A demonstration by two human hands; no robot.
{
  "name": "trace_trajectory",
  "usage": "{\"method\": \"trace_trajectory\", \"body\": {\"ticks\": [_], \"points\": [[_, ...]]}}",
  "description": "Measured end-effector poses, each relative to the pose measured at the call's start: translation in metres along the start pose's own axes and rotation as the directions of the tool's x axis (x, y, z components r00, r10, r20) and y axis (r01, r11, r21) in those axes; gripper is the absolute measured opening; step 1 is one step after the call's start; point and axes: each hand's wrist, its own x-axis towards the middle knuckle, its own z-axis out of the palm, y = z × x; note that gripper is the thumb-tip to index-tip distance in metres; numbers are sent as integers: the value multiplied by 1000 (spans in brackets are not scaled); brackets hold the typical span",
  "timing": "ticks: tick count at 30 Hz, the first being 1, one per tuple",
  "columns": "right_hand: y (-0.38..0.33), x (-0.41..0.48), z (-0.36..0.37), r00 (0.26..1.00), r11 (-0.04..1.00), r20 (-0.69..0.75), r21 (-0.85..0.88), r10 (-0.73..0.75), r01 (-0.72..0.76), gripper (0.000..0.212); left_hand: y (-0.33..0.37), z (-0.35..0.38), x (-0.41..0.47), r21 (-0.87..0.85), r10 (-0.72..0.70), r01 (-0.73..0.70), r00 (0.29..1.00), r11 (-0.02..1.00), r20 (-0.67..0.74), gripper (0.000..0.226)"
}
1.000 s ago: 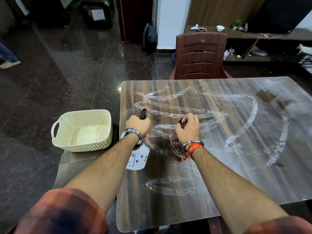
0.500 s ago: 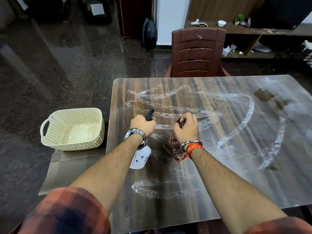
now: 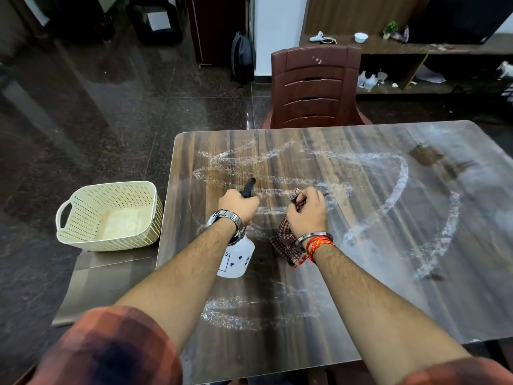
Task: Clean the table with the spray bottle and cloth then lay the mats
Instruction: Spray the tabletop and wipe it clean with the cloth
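A: What lies under both hands?
B: The surface [image 3: 361,245], streaked with white spray; a basket [image 3: 108,218] off to the left.
A: And each grip?
B: Left hand [image 3: 238,204] wrapped round the spray bottle [image 3: 236,257]; right hand [image 3: 306,212], just beside, clenching the cloth [image 3: 286,243].

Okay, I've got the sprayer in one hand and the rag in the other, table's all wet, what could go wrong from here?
1. The white plastic spray bottle hangs over the table's left part, gripped only at its black top by the left hand; it might slip.
2. Spray trails reach far right, so the checked cloth bunched in the right hand may miss some.
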Motion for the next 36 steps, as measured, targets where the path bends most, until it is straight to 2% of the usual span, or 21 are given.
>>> {"method": "trace_trajectory", "body": {"ticks": [2, 6, 10, 13, 16, 18, 23, 26, 30, 33, 36], "points": [[2, 1, -2, 1000, 1000, -8, 0, -3, 3, 16, 3, 5, 0, -13, 4, -4, 1000, 1000, -8, 28], [5, 3, -3, 1000, 1000, -11, -3, -22, 22, 17, 4, 13, 0, 78, 25, -19, 997, 997, -78, 27], [9, 3, -2, 1000, 1000, -5, 2, -16, 16, 18, 0, 12, 2, 8, 2, -1, 999, 1000, -32, 28], [8, 3, -1, 1000, 1000, -11, -16, -9, 9, 16, 2, 14, 2, 26, 15, -15, 1000, 1000, -4, 29], [8, 4, -2, 1000, 1000, -18, -16, 3, -3, 15, 3, 16, -1, 55, 44, -41, 998, 998, -50, 24], [9, 5, -5, 1000, 1000, -26, -18, 8, -8, 15, -1, 12, -2, 53, 23, -19, 998, 998, -67, 22], [14, 8, -12, 997, 999, -77, -30, 26, -29, 14, -30, 7, -11, -72, -97, 98, 995, 993, 25, 26], [19, 9, -12, 996, 998, -82, -39, 41, -45, 14, -53, 11, -28, -20, -126, 128, 988, 992, 95, 25], [16, 8, -9, 996, 996, -74, -73, 44, -50, 12, -78, 14, -42, 86, -142, 135, 987, 987, 74, 28], [11, 6, -8, 997, 995, -75, -89, 33, -40, 11, -86, 14, -46, 7, -144, 144, 989, 990, 41, 36], [8, 2, -4, 997, 997, -81, -71, 2, -8, 13, -88, 12, -49, -36, -143, 146, 987, 989, 78, 38]]}}
